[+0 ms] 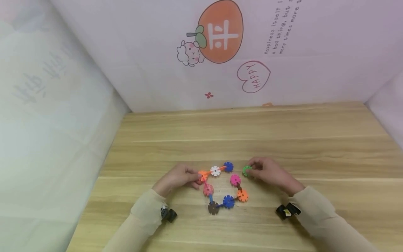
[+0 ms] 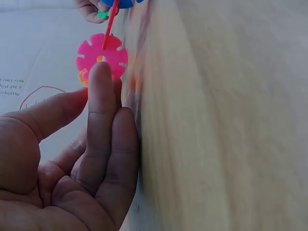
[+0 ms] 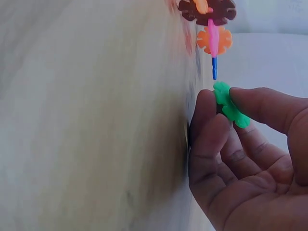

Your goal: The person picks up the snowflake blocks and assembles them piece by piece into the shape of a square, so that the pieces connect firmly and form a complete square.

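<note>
A chain of notched plastic discs, slotted together at right angles, forms a ring with a gap at its right. My left hand [image 1: 182, 176] pinches the orange disc [image 1: 202, 176] at the ring's upper left corner between thumb and fingers. To the right of the ring, my right hand [image 1: 267, 172] pinches a single green disc [image 3: 231, 106] between thumb and fingertips. The green disc is apart from the chain, near the gap between the blue end disc [image 1: 228, 167] and the bright pink end disc [image 1: 235, 180]. A white disc [image 1: 215, 170] sits along the top side.
The ring's lower side carries a brown disc [image 1: 213, 208], a blue disc [image 1: 228, 201] and another orange disc [image 1: 242, 195]. All lie over a wood-grain table [image 1: 176, 140]. A printed white cloth [image 1: 151, 70] hangs behind it, and a black device is strapped at each wrist.
</note>
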{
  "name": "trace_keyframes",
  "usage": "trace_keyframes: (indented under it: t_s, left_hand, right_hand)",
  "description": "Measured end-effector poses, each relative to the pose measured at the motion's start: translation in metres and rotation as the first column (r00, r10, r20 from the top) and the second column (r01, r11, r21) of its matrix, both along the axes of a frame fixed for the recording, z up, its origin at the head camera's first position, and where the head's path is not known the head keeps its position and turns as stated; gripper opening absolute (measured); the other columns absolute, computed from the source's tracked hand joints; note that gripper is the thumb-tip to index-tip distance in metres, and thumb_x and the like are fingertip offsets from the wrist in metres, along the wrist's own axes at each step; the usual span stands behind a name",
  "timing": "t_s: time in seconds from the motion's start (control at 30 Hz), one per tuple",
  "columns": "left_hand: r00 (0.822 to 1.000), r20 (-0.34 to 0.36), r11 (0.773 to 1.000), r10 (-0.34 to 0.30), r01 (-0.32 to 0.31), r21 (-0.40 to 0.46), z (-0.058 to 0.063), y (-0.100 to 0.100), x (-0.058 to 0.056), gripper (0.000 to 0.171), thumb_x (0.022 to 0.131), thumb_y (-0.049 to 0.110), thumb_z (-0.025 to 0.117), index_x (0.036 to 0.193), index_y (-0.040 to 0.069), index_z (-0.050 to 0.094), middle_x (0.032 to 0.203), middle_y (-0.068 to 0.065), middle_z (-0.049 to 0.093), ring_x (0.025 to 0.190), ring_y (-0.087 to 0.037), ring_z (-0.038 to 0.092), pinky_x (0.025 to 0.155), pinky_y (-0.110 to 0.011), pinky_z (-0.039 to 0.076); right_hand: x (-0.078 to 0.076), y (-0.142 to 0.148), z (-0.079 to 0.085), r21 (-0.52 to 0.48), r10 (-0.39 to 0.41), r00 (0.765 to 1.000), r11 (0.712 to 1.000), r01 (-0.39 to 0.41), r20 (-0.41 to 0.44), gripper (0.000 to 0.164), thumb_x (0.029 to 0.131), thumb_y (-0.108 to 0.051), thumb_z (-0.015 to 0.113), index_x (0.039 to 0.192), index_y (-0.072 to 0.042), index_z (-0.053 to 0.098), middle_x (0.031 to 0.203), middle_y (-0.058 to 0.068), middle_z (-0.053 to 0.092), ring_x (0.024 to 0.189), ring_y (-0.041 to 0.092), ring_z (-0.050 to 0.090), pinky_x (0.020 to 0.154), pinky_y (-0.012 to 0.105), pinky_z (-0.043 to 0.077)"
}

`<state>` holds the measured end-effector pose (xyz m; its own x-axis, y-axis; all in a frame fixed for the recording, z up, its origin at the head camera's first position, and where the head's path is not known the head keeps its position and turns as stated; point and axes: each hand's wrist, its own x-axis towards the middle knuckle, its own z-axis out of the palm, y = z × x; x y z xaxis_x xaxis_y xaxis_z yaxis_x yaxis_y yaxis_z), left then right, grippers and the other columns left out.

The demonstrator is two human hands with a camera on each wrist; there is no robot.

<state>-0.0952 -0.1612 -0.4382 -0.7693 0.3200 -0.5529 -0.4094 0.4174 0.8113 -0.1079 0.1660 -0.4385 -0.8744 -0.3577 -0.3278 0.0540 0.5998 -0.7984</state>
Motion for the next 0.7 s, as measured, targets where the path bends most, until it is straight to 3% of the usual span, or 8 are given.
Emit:
trace_keyframes:
  t_s: [0.3, 0.47, 0.57, 0.7]
  left_hand:
    - [0.993, -0.071, 0.991, -0.092, 0.084, -0.101, 0.004, -0.006, 0.011, 0.02, 0.098, 0.017, 0.06, 0.096, 0.003, 0.076, 0.083, -0.006, 0.075, 0.067, -0.014, 0.071, 0.084, -0.031, 0.06]
    - [0.984, -0.102, 0.979, -0.149, 0.133, -0.154, 0.006, -0.009, 0.017, 0.02, 0.098, 0.015, 0.061, 0.093, 0.004, 0.076, 0.078, -0.004, 0.073, 0.062, -0.012, 0.069, 0.076, -0.028, 0.061]
    - [0.971, -0.124, 0.961, -0.204, 0.174, -0.215, 0.007, -0.011, 0.022, 0.022, 0.098, 0.018, 0.062, 0.088, 0.007, 0.077, 0.073, -0.001, 0.072, 0.059, -0.011, 0.068, 0.075, -0.026, 0.059]
    - [0.941, -0.15, 0.921, -0.304, 0.25, -0.297, 0.011, -0.011, 0.029, 0.03, 0.098, 0.027, 0.062, 0.074, 0.012, 0.074, 0.063, 0.002, 0.068, 0.056, -0.013, 0.067, 0.073, -0.027, 0.053]
  right_hand:
    - [0.005, -0.011, -0.001, 0.012, 0.006, 0.999, 1.0, -0.006, -0.041, 0.018, 0.093, -0.024, 0.068, 0.104, -0.009, 0.069, 0.084, 0.003, 0.068, 0.073, 0.017, 0.06, 0.06, 0.029, 0.053]
    - [0.005, -0.017, -0.001, -0.004, 0.017, 0.999, 1.0, -0.017, -0.043, 0.018, 0.093, -0.022, 0.068, 0.104, -0.008, 0.068, 0.083, 0.003, 0.067, 0.069, 0.017, 0.06, 0.057, 0.029, 0.054]
    - [0.005, -0.019, 0.0, -0.01, 0.025, 0.998, 1.0, -0.026, -0.053, 0.017, 0.092, -0.02, 0.068, 0.104, -0.008, 0.068, 0.083, 0.004, 0.067, 0.068, 0.017, 0.06, 0.057, 0.029, 0.055]
    - [0.006, -0.024, 0.001, 0.003, 0.04, 0.996, 0.999, -0.04, -0.077, 0.015, 0.092, -0.018, 0.068, 0.103, -0.008, 0.068, 0.083, 0.003, 0.067, 0.066, 0.017, 0.06, 0.056, 0.029, 0.054]
